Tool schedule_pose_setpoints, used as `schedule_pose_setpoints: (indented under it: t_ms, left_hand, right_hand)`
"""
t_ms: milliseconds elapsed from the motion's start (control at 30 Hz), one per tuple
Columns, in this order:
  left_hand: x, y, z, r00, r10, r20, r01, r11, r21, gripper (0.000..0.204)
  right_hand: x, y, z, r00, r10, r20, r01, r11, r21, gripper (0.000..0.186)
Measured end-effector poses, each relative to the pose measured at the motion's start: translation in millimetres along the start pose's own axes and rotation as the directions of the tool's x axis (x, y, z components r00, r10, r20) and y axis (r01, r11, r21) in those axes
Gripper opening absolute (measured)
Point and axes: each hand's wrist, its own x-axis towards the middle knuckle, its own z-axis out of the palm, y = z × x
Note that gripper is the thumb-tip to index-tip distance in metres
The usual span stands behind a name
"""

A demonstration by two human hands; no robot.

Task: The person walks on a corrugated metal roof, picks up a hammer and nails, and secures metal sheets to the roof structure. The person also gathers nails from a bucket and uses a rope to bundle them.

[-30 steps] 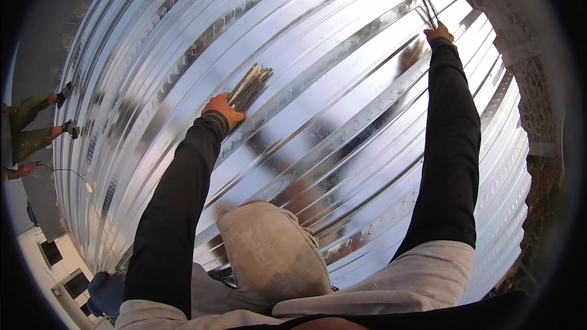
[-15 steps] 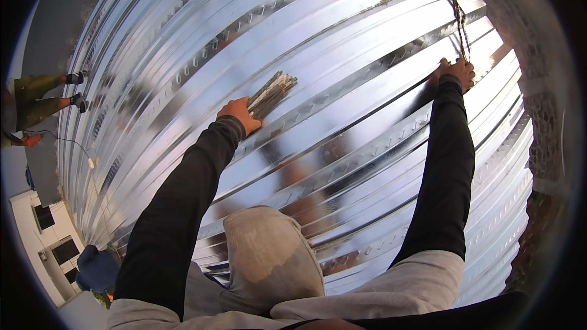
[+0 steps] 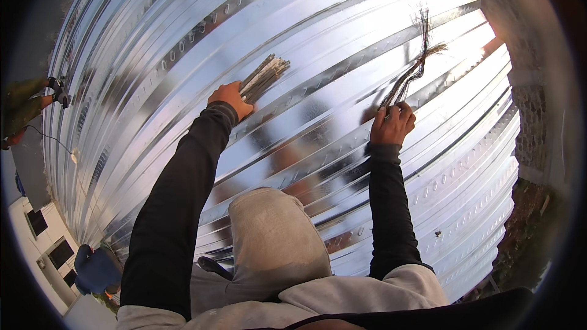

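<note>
The left grip (image 3: 231,99) is closed around a bundle of grey strips (image 3: 264,78) jutting ahead of it; the right grip (image 3: 393,123) pinches dark wires (image 3: 416,72) that splay beyond its fingertips. Good handling likely means holding both bunches snug, loose ends clear of the ribs. Beneath both grips spreads shiny ribbed metal decking (image 3: 257,30); well right stands a rough wall (image 3: 529,104), far left a co-worker's legs (image 3: 43,95).

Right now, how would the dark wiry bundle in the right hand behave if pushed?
The dark wiry bundle would probably flex, since its strands look thin and kinked. It may snag, as its far ends splay apart.
</note>
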Motion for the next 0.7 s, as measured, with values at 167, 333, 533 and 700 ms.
schedule_pose_setpoints:
  t_ms: [167, 333, 533, 700]
  left_hand:
    - [-1.2, -8.6, 1.1, 0.999, -0.03, 0.039, 0.03, 1.0, -0.003, 0.05]
    - [-25.6, -6.8, -14.5, 0.997, -0.039, 0.071, 0.045, 0.995, -0.086, 0.043]
    - [-120.7, -65.4, 11.7, 0.989, 0.123, 0.081, -0.108, 0.978, -0.176, 0.046]
    - [-215.6, -165.6, -12.3, 0.944, 0.264, 0.198, -0.302, 0.934, 0.19, 0.042]
  right_hand:
    - [-3.0, 5.7, 12.4, 0.972, -0.138, -0.188, 0.151, 0.987, 0.055, 0.022]
    - [6.0, -0.8, 8.4, 0.973, -0.108, -0.203, 0.113, 0.993, 0.013, 0.022]
    - [19.9, 33.3, 49.0, 0.985, -0.097, -0.145, 0.079, 0.989, -0.124, 0.024]
    - [25.6, 51.8, 57.8, 0.907, -0.267, -0.325, 0.232, 0.962, -0.143, 0.025]
